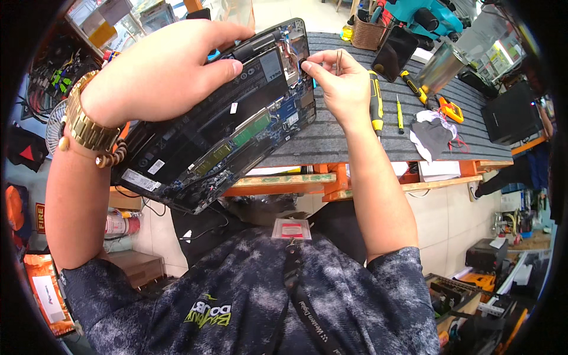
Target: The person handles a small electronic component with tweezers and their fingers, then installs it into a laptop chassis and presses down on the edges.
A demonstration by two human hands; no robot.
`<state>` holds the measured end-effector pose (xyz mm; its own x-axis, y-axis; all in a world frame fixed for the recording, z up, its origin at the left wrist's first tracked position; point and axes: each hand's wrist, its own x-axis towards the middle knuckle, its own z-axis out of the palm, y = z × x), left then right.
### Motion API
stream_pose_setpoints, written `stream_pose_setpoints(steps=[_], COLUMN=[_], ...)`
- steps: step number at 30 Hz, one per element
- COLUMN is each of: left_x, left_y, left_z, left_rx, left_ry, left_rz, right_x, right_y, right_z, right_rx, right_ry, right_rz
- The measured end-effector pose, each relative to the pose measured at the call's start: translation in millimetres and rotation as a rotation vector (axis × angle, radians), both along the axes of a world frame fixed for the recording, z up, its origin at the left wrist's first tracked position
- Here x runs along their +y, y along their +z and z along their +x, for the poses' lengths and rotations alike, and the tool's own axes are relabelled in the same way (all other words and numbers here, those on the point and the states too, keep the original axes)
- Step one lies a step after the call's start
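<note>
Opened laptop [220, 127], held tilted

Left hand [171, 68], curled, grips the flat black laptop's upper edge. Right hand [342, 80], nearly closed round a slim metal tool [339, 61], touches its circuit-lined corner, beside the ribbed grey tabletop's [313, 145] smooth yellow-black screwdriver [376, 103].

On the grey ribbed desk [319, 145] before my remote camera, I see a large yellow-and-black screwdriver [376, 100], a slim yellow screwdriver [400, 111], an orange-and-yellow meter [451, 110], a crumpled grey-and-white cloth [433, 137], a brown basket [365, 35] and a black box [510, 113].

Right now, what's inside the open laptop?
A black battery, a green board and a blue circuit board show. Whatever lies beneath your left hand is covered and can't be seen.
</note>
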<state>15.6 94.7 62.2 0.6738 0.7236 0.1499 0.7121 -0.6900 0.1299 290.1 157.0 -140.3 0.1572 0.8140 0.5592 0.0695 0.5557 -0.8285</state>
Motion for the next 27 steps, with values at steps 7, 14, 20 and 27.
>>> stream_pose_setpoints(steps=[7, 14, 20, 27], left_x=[0.2, -4.7, -8.9, -10.7], left_y=[-1.7, -0.2, 6.4, 10.1], left_z=[-4.0, 0.3, 3.7, 1.2], left_rx=[-0.013, -0.041, -0.006, 0.003], left_ry=[-0.037, -0.064, -0.037, -0.018], left_rz=[-0.034, -0.037, -0.066, -0.069], right_x=[9.5, 29.2, 30.5, 26.0], right_y=[23.0, 19.1, 13.9, 16.0], right_z=[21.3, 31.4, 24.7, 23.2], right_rx=[0.034, 0.019, 0.008, -0.012], right_ry=[0.328, 0.569, 0.573, 0.575], right_rz=[-0.329, -0.483, -0.398, -0.385])
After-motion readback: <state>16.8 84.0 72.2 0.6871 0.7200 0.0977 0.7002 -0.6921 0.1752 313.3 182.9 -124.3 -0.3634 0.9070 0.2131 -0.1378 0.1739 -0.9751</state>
